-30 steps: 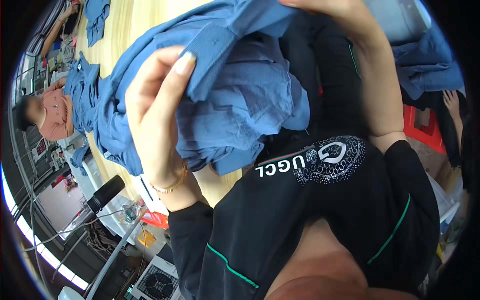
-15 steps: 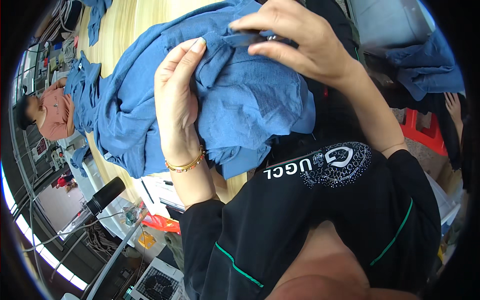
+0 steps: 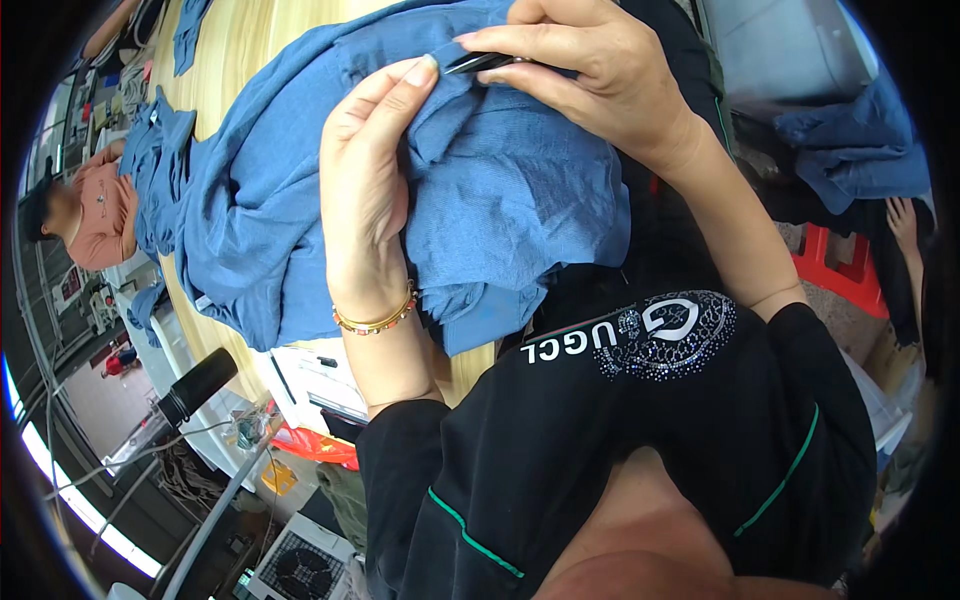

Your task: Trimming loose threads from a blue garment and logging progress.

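Note:
A crumpled blue knit garment [image 3: 520,190] is bunched over the table edge in front of me. My left hand [image 3: 368,190] is closed, pinching a folded edge of it between thumb and forefinger. In my right hand [image 3: 610,80] are small black thread snips [image 3: 482,63], held between thumb and fingers. Their tips point left, close to my left fingertips at the pinched cloth. Whether the blades touch the fabric I cannot tell.
The garment spreads over a pale wooden table [image 3: 235,50]. White papers [image 3: 315,378] and a black cylinder [image 3: 200,388] lie nearer on the left. A person in a pink shirt [image 3: 105,210] is at far left. More blue cloth [image 3: 855,145] and a red stool [image 3: 840,272] are at right.
My left hand has moved slightly right and away with the pinched cloth. The snips have come nearer its fingertips, and my right fingers have drawn closer together around them.

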A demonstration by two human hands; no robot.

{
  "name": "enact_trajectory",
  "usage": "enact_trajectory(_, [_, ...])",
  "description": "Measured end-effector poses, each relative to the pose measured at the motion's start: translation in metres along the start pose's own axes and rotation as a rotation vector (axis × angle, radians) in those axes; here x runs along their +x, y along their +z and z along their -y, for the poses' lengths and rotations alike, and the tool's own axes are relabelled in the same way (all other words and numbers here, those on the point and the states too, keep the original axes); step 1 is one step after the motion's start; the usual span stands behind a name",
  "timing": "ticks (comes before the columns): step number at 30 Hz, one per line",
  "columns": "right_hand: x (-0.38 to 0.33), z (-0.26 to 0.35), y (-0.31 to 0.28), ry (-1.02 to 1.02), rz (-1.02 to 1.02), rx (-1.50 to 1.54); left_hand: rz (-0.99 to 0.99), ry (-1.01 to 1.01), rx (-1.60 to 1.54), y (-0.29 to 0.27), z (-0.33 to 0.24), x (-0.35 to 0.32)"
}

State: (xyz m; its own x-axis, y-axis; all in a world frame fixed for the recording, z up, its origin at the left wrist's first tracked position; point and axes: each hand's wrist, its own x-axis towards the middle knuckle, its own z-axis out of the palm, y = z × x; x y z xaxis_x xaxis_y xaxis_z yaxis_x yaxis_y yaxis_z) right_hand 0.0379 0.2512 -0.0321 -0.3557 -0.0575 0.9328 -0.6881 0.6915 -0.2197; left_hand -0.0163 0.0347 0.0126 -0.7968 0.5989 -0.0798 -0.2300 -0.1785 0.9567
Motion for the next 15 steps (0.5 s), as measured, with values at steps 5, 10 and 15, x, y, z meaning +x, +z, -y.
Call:
enact_trajectory(5, [0.022, 0.029, -0.015, 0.403, 0.338, 0.141, -0.103, -0.008, 0.286, 0.006, -0.011, -0.014])
enact_trajectory(10, [0.021, 0.029, -0.027, 0.474, 0.273, 0.172, -0.009, 0.181, 0.396, 0.014, 0.003, -0.013])
enact_trajectory(15, [0.023, 0.039, -0.03, 0.521, 0.249, 0.229, -0.129, 0.441, 0.644, 0.028, -0.009, -0.031])
